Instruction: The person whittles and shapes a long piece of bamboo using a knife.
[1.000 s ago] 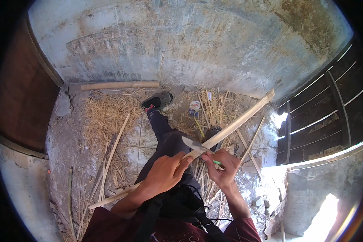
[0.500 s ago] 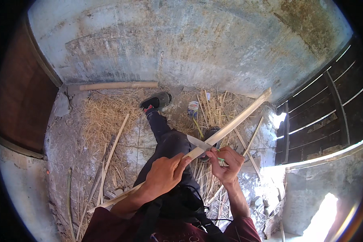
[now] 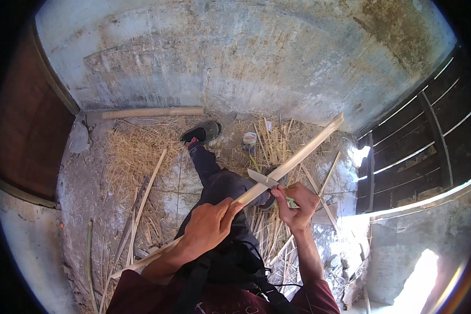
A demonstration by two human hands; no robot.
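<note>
The left hand (image 3: pixel 206 227) is clenched around a long pale bamboo strip (image 3: pixel 293 162), gripping it near its middle; the strip's near end runs back under that forearm toward the lower left, while its far end rises up and to the right, well beyond both hands. Just right of the left hand, the right hand (image 3: pixel 298 201) is grasping a knife (image 3: pixel 261 179) by its green handle, the blade laid across the strip a little ahead of the left fingers. Compared with a second ago, the strip's far tip points higher and the right hand sits slightly lower and closer to the body, so the blade appears to have travelled along the strip, a sign the shaving stroke is under way. Beyond the hands lies an outstretched leg ending in a dark shoe (image 3: pixel 203 132), with straw and loose bamboo slats (image 3: pixel 146 191) scattered over the floor (image 3: pixel 89 172), and a thick pole (image 3: pixel 152 112) at the foot of the weathered wall (image 3: pixel 235 57)
</note>
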